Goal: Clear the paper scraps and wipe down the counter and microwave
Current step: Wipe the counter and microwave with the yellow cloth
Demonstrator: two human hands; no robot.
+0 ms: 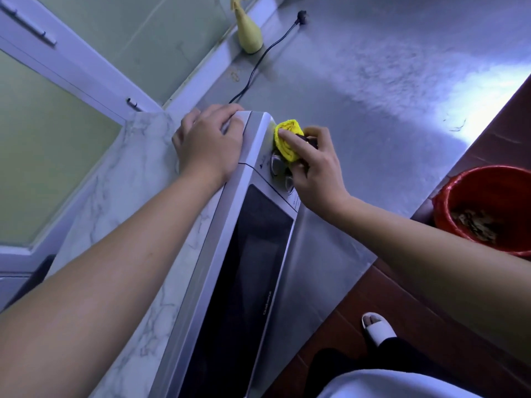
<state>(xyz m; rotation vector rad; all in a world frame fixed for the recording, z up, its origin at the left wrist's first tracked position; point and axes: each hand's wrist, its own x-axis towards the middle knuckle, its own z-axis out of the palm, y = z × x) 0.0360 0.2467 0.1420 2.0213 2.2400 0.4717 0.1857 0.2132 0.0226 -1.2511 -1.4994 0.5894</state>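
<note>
Head view, mid-frame: two hands. Left hand (207, 145) laid flat, fingers spread, atop one microwave (258, 239). Right hand (313, 165) pinching one yellow cloth (287, 140) against its control panel, half hiding two knobs (277, 163). Right edge: one red bucket (448, 191), cut off, holding brownish scraps (474, 222), hard to make out. Upper middle: one yellow bottle (248, 35) on steel desk (373, 81).

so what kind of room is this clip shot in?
Probably a home kitchen: a microwave stands on a metal-look counter, a red waste bin sits on the tiled floor beside it, and the right hand wipes the microwave's dial panel with a yellow cloth.
</note>
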